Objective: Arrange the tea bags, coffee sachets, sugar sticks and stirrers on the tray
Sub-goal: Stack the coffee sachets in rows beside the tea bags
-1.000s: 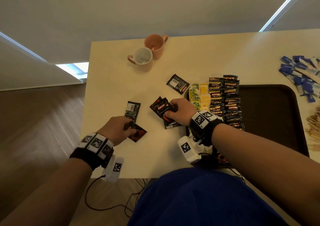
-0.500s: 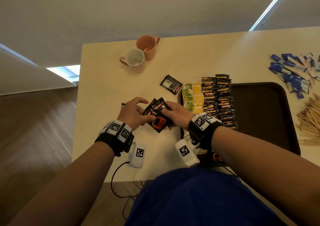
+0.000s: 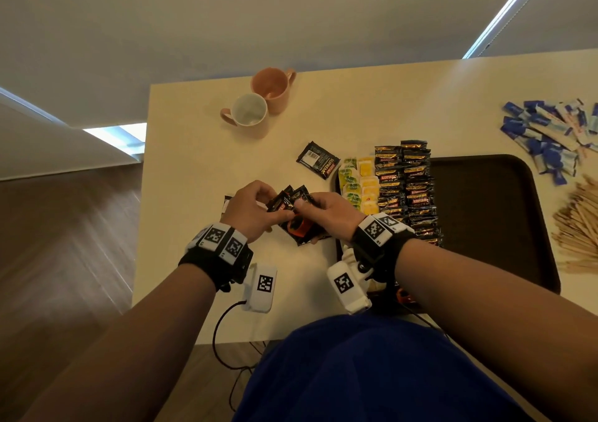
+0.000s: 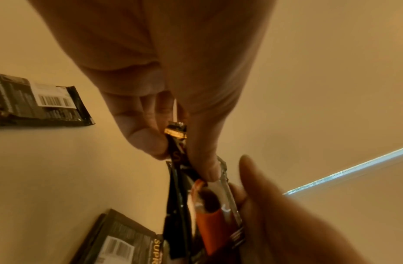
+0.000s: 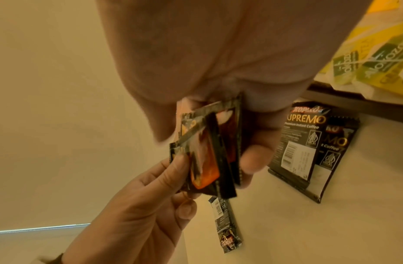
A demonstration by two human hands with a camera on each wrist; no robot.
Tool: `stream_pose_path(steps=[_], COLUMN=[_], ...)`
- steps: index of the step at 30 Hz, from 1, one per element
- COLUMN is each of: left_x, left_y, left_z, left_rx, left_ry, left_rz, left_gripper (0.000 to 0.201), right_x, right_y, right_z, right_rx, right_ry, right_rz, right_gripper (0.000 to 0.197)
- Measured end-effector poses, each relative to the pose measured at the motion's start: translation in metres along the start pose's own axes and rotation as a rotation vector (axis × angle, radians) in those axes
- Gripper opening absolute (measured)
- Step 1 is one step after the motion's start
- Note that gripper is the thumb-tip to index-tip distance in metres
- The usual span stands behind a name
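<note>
Head view shows two hands meeting over the cream table (image 3: 194,137) just left of the brown tray (image 3: 485,201): the left hand (image 3: 249,211) and right hand (image 3: 330,209) both pinch one small fanned bunch of black coffee sachets (image 3: 293,214) — their exact number cannot be told. From the right wrist, the bunch stands on edge between that hand's thumb and curled fingers, with the left fingertips (image 5: 177,166) nipping its near edge. Three more sachets lie loose on the table: one beyond the hands (image 3: 318,159), printed "SUPREMO", and two (image 5: 308,148) beneath the right hand reading "KOPIKO SUPREMO Premium Instant Coffee". On the tray stand two columns of coffee sachets (image 3: 404,192) beside two columns of tea bags (image 3: 359,185) — green and yellow. Two mugs (image 3: 259,104) sit at the far edge.
</note>
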State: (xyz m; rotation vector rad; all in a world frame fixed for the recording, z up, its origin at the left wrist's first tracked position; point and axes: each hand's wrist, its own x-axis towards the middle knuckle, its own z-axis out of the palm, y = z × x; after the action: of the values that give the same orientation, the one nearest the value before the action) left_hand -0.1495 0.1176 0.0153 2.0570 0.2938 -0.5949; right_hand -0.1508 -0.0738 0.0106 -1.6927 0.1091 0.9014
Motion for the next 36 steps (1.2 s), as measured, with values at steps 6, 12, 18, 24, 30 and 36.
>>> stream_pose_path(steps=[6,12,18,24,30,36], left_x=[-0.003,-0.004,-0.007,-0.01,-0.014,-0.017], left_y=[0.007,0.001,-0.004,0.001,0.011,0.015], left_z=[-0.01,-0.016,-0.022,-0.013,0.012,0.023], left_rx=[-0.282,-0.394,-0.521,-0.746,-0.543,-0.449], left_ry=[-0.172,-0.174,-0.012,-0.005,0.062,0.019], left_rz=[-0.119,-0.253,-0.3,-0.23,-0.167,-0.231], left_gripper=[0.02,0.013,0.003,0.045,0.027,0.03], right_x=[-0.001,-0.005,-0.005,0.003,0.012,0.012], right_y=[0.004,0.003,0.008,0.011,0.003,-0.005], right_z=[-0.006,-0.006,-0.015,-0.014,-0.006,0.003], right_rx=[-0.124,-0.064,-0.069,0.002,0.06,0.181], right_ry=[0.042,0.012,0.106,0.276,0.292,0.26], right_rz=[-0.096,-0.079,-0.058,0.0,0.003,-0.023], right_gripper=[0.022,0.022,0.021,0.034,0.023,0.019])
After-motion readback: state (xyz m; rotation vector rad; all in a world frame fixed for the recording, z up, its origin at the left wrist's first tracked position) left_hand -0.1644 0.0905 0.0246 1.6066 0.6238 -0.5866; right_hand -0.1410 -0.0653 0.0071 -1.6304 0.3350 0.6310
